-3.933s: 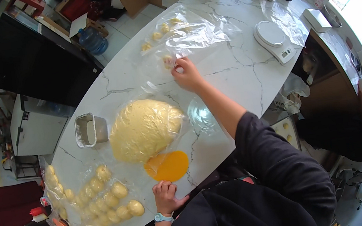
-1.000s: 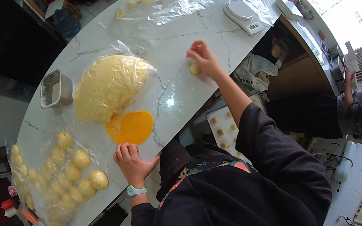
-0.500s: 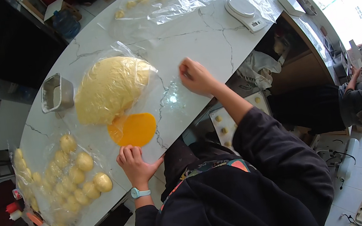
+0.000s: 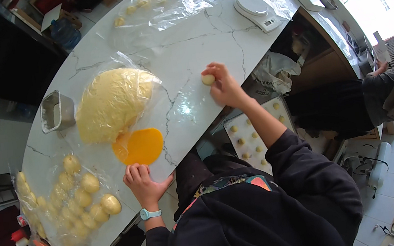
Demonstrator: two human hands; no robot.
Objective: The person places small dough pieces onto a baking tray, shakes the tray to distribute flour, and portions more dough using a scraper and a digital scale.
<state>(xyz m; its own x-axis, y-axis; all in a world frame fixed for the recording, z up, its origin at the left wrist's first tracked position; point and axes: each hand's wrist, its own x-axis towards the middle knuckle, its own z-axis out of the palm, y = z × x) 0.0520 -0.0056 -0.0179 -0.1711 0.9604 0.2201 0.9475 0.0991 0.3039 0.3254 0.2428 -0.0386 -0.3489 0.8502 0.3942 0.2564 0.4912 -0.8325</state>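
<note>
My right hand closes its fingers round a small pale dough ball at the middle of the marble counter. My left hand holds nothing; its fingers lie flat at the counter's front edge, with the thumb spread out. Just beyond those fingertips is an orange dough scraper, its left side under clear plastic. I cannot tell if the fingertips touch it. A large yellow dough mass rests behind the scraper, covered by clear plastic film. Several round dough balls sit to the left, most of them under film.
Left of the big dough stands a metal loaf tin. A white kitchen scale is at the far right of the counter. Below the edge, a tray carries several small dough balls. Another person stands at the right.
My right hand has turned and opened up somewhat, so the dough ball that it hid now shows. My left hand stays by the scraper. The whole view has shifted slightly.
</note>
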